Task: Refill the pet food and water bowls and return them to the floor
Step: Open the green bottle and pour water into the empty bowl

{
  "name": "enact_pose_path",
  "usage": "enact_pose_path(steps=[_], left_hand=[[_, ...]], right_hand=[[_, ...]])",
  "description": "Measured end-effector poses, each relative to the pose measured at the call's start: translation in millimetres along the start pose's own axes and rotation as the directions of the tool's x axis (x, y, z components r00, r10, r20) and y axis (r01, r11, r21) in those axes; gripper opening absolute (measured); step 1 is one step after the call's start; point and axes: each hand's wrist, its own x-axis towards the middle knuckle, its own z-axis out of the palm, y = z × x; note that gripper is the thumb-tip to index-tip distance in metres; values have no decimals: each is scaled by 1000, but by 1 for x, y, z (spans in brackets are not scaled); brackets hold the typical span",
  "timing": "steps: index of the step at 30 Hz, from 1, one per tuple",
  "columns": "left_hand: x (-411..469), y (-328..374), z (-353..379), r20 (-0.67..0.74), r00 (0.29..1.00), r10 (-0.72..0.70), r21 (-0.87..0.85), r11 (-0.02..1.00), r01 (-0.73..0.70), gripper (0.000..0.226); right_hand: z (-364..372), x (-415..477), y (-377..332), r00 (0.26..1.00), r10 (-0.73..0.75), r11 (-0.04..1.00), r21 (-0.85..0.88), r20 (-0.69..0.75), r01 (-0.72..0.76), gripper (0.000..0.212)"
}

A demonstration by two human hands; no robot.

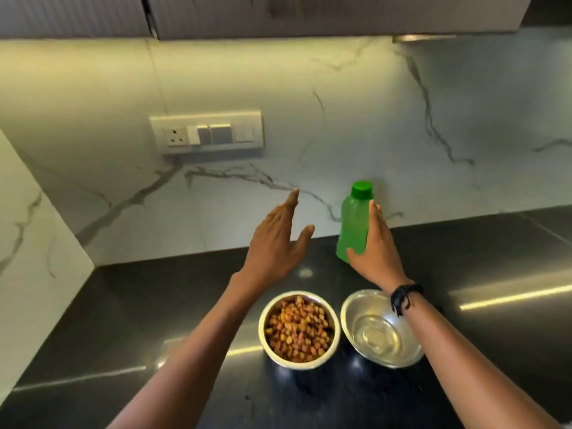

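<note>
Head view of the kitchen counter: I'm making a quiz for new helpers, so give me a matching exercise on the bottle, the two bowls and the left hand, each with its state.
Things:
1. bottle
2. left bowl
3. right bowl
4. left hand

States:
A. full of kibble
B. capped and upright
C. open, holding nothing
D. holds a little clear water

Pairs: 1-B, 2-A, 3-D, 4-C.
</note>
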Motion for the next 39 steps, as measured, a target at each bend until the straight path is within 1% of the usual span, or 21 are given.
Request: enact_pose_path(steps=[2, 5, 9, 12, 18, 21, 23, 26, 29, 32, 35, 37, 39], left_hand=[[2, -2, 20, 43, 999, -31, -32, 999, 33, 74], [10, -3, 48, 98, 993, -62, -68, 995, 69, 73], [26, 1, 85, 171, 980, -103, -87, 989, 120, 73], [40, 6, 113, 212, 969, -125, -100, 984, 149, 74], [67, 23, 151, 227, 959, -169, -112, 974, 198, 77], [74, 27, 160, 234, 955, -184, -123, 968, 217, 77], [75, 28, 163, 243, 952, -184, -121, 968, 218, 78], [75, 31, 165, 248, 953, -173, -107, 973, 204, 78], [71, 39, 165, 267, 951, -156, -114, 975, 192, 79], [66, 47, 160, 253, 959, -127, -155, 973, 169, 79], [63, 57, 158, 215, 973, -81, -211, 969, 127, 77], [58, 69, 160, 233, 971, -43, -250, 963, 102, 78], [53, 85, 165, 268, 963, 4, -292, 953, 78, 79]], right_hand=[[5, 5, 25, 995, 97, 995, 29, 40, -98, 112], [10, 21, 59, 980, 180, 981, 61, 82, -185, 118], [20, 49, 99, 955, 252, 953, 129, 155, -273, 127], [27, 75, 121, 940, 270, 928, 202, 210, -312, 131], [47, 119, 139, 956, 208, 885, 376, 205, -274, 131], [62, 135, 141, 973, 178, 865, 448, 146, -225, 120], [69, 143, 141, 978, 184, 871, 444, 102, -210, 113], [68, 154, 140, 979, 159, 894, 402, 125, -196, 112], [57, 154, 144, 987, 116, 929, 339, 107, -146, 109], [37, 129, 154, 989, 132, 933, 329, 68, -147, 103], [3, 95, 165, 987, 158, 934, 327, -13, -145, 104], [-22, 72, 174, 982, 176, 941, 305, -68, -148, 106], [-46, 47, 182, 974, 209, 944, 276, -86, -179, 108]])
